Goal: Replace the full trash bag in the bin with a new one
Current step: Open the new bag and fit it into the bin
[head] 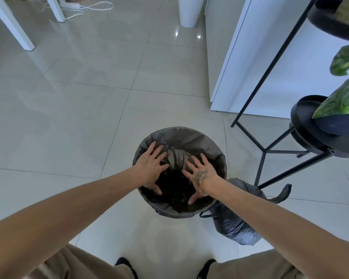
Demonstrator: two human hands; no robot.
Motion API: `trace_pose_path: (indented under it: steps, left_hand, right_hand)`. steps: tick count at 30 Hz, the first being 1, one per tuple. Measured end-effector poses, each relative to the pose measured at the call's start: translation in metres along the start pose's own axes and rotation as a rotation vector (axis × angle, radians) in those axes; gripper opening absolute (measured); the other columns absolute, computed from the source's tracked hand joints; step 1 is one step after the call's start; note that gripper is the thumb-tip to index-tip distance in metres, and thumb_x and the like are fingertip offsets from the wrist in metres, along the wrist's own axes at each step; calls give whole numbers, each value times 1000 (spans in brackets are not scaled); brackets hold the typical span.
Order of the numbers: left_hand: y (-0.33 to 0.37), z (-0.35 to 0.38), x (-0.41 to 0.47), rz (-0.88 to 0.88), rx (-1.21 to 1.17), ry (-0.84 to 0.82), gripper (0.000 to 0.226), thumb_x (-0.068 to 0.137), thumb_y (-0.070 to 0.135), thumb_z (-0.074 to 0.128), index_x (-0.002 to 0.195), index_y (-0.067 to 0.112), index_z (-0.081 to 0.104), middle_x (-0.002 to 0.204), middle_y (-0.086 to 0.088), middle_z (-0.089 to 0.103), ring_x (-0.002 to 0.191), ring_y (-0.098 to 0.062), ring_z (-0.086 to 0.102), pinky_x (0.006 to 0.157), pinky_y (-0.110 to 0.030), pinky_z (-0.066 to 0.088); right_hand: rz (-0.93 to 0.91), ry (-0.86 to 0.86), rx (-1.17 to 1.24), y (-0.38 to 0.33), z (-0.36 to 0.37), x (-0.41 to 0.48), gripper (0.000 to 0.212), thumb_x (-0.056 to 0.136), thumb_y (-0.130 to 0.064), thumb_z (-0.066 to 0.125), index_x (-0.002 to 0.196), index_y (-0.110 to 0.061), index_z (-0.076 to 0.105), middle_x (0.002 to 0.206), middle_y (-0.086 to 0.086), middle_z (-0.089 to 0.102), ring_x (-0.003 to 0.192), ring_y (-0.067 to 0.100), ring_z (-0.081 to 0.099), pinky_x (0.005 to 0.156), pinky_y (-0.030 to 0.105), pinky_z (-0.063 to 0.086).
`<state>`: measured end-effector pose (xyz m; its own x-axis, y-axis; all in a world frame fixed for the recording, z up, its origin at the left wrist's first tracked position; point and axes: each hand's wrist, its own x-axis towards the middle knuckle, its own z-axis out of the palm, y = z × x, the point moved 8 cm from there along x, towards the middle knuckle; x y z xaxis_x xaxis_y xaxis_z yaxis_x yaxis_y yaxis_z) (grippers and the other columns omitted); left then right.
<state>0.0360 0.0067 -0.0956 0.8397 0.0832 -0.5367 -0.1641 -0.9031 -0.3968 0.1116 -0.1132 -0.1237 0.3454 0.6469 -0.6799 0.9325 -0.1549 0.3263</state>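
Here the new trash bag [179, 141] lines the round bin [223, 168] on the tiled floor [79, 117], its edge folded over the rim. We press our left hand [151, 168] and right hand [201, 176] inside it, fingers spread, gripping nothing. The film looks thin, light and slippery, likely to tear if tugged; we judge the folded edge the safest hold. The full bag [232, 224], tied, lies just beside the bin. A black plant stand [270, 150] and white cabinet [250, 67] stand nearby.

black plant stand [270, 109] beside white cabinet [250, 63].
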Motion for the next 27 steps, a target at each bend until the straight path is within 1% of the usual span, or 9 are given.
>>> trace_pose_path:
  steps: [5,11,14,16,18,20,21,23,27]
  left_hand:
    - [-8,17,4,-39,103,-39,118,68,98,30,161,31,1,169,-14,-8,153,-41,-17,114,-64,-24]
    - [-7,13,5,-42,76,-38,121,66,100,25,161,30,0,169,-15,-8,152,-41,-17,115,-65,-19]
    - [-11,-3,-4,-37,-66,52,118,67,100,16,161,30,6,169,-15,-2,153,-40,-16,117,-62,-14]
    - [-19,-21,-17,-49,-182,163,115,69,97,8,160,29,18,169,-15,8,155,-39,-9,120,-59,-10]
    - [-31,-41,-39,-134,-297,303,103,77,90,13,154,25,36,162,-17,32,152,-38,18,124,-53,7]
    - [-44,-50,-64,-297,-441,456,72,90,72,40,138,21,56,133,-14,58,125,-36,51,106,-45,38]
    - [-50,-50,-78,-391,-535,512,57,91,63,50,126,19,62,116,-11,63,108,-34,60,89,-43,47]
    - [-53,-36,-98,-553,-732,482,47,92,59,55,117,20,62,100,-7,67,91,-32,66,66,-35,45]
    - [-26,1,-109,-650,-800,267,74,91,71,44,149,28,31,101,-8,69,89,-31,68,63,-33,47]
  right_hand:
    - [60,-77,-39,13,17,7,137,57,-97,48,158,-28,-12,166,8,-20,151,39,-20,117,63,-16]
    - [62,-59,63,14,10,2,133,59,-97,46,159,-29,-10,167,6,-18,152,35,-20,117,61,-15]
    - [19,137,217,13,-19,-14,110,76,-89,35,160,-27,2,169,6,-5,154,30,-12,121,57,-8]
    - [1,366,329,18,-46,-37,87,90,-74,36,158,-21,22,167,8,18,154,29,8,124,51,5]
    - [81,628,369,35,-65,-69,62,95,-56,46,144,-17,45,149,9,47,137,30,41,113,45,31]
    - [272,792,423,64,-63,-100,44,94,-44,53,127,-15,55,124,7,60,109,29,56,91,41,45]
    - [366,797,486,77,-55,-113,40,94,-42,53,124,-15,55,118,7,60,102,28,58,85,40,47]
    - [502,668,628,90,-27,-128,45,98,-46,47,129,-14,48,120,8,56,100,29,61,78,38,49]
    - [570,359,820,72,28,-132,78,97,-67,27,152,-12,23,132,15,59,113,36,61,87,41,50]
